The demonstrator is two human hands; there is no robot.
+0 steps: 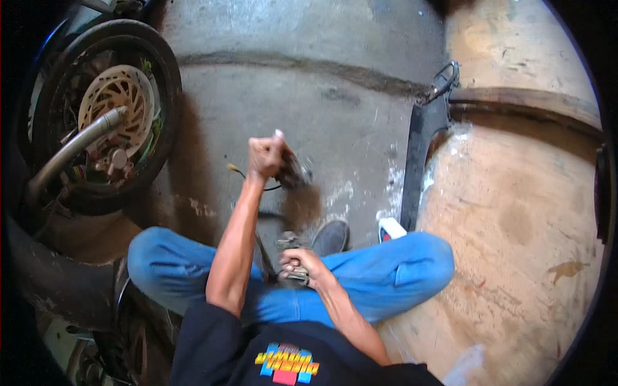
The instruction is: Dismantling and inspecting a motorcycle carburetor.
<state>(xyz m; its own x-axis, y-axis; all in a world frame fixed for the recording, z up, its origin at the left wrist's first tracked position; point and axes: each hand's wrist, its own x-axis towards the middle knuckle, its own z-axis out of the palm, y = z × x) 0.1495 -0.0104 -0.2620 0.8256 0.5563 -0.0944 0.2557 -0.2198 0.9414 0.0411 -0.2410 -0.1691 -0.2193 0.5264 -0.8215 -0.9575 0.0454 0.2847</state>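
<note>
My left hand (265, 156) is raised over the floor ahead of my knees. Its fingers are closed, thumb upward, around a dark brown part (293, 172), smeared by motion so its kind is unclear. A thin black wire with a yellow end (235, 168) shows beside that hand; whether it joins the part cannot be told. Close to my lap, my right hand (305, 262) has its fingers wrapped round a greyish metal part (293, 242). That part is knobbly and partly covered by the fingers.
At left stands a motorcycle wheel (168, 83) with a brake disc (93, 96) and a silver tube (84, 138) in front. A black panel (413, 167) leans by the wooden board (515, 193) on the right. A white object (391, 227) lies near my dark shoe (331, 237).
</note>
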